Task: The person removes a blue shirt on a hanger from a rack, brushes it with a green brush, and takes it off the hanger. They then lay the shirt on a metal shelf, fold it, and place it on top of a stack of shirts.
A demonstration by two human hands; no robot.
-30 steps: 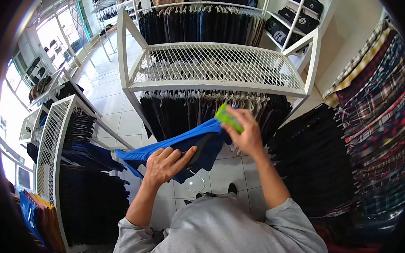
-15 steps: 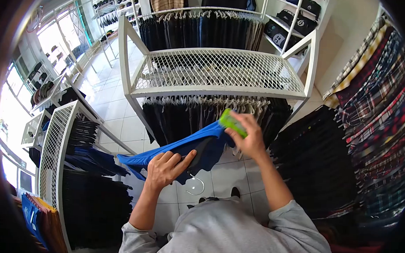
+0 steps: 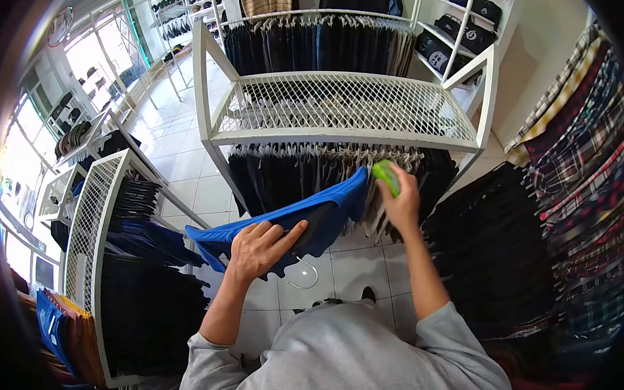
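Observation:
My left hand (image 3: 256,249) is closed around a black clothes hanger (image 3: 315,226) and the blue garment (image 3: 284,211) that hangs on it. The garment is held sideways in front of my body, with the metal hook pointing down toward the floor. My right hand (image 3: 402,201) grips a bright green, hand-sized, brush-like tool (image 3: 387,177). The tool is just beyond the garment's right end, apart from the cloth. Its underside is hidden by blur and by my fingers.
Ahead stands a white rack (image 3: 348,138) with a mesh top and dark trousers (image 3: 278,176) on hangers. Plaid shirts (image 3: 586,204) hang at the right. A second mesh-topped rack (image 3: 94,229) with dark clothes stands at the left, near folded garments (image 3: 63,331). White tiles (image 3: 357,276) cover the floor.
My right hand has moved the green tool off the garment's right end, outward to the right and slightly up. My left hand keeps its hold; the whole view has shifted slightly.

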